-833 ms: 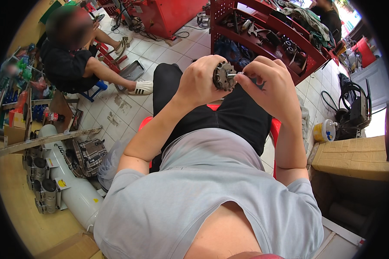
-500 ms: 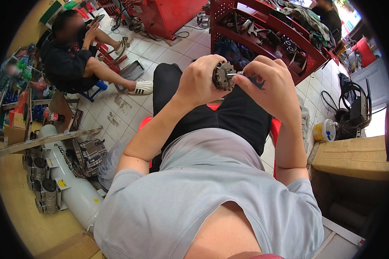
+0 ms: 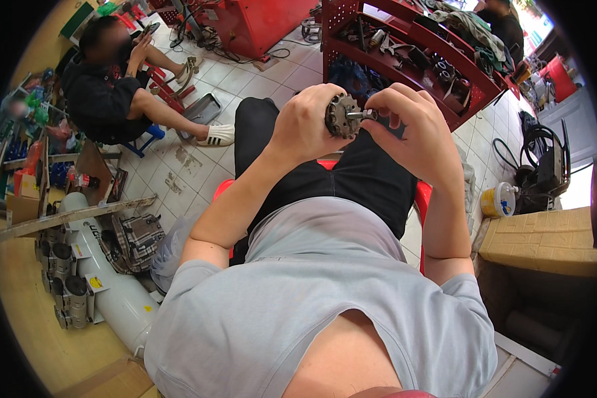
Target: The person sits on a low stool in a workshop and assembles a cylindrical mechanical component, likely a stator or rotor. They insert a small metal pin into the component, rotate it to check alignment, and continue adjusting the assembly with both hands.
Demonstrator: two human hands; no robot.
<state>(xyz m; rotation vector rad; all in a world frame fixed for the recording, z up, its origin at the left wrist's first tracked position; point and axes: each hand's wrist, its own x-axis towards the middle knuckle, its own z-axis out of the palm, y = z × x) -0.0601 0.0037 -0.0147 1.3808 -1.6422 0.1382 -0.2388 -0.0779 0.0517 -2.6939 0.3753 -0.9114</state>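
My left hand (image 3: 306, 123) is wrapped round a dark, round metal part with a notched rim (image 3: 342, 117), held above my lap. A thin shiny shaft (image 3: 355, 115) sticks out from the middle of its face toward the right. On the end of that shaft sits a small nut-like metal piece (image 3: 370, 115). The thumb and index finger of my right hand (image 3: 414, 136) close round this piece from above and below, while the other fingers curl loosely. My left palm hides the back of the notched part.
A red tool cart (image 3: 411, 73) with metal parts on its shelves stands ahead. At the far left a person (image 3: 106, 93) sits on a blue stool (image 3: 142, 140), holding a phone. A white cylinder (image 3: 106, 272) lies at left; a lidded bucket (image 3: 497, 201) stands at right.
The fingertips of my right hand have parted slightly and shifted, so more of the nut-like piece shows. My left hand and the notched part have barely moved.
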